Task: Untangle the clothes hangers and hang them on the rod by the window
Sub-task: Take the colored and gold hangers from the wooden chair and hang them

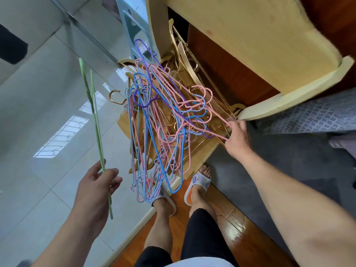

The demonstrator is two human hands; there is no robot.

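Note:
A tangled heap of pink, blue and purple wire hangers (159, 122) lies on a low wooden surface (204, 153), over several gold hangers (183, 60). My right hand (236, 138) reaches to the heap's right edge and pinches the end of a pink hanger (210, 112). My left hand (97, 186) is at the lower left, away from the heap, and grips a green hanger (94, 116) seen edge-on, pointing up and away. No rod or window is in view, only a window's reflection on the floor.
Pale wooden furniture (250, 45) overhangs the heap at the upper right. A light blue plastic stool (136, 27) stands behind the heap. Glossy grey tile floor (38, 112) spreads left; a grey rug (279, 170) lies right. My feet in slippers (196, 186) stand just below the heap.

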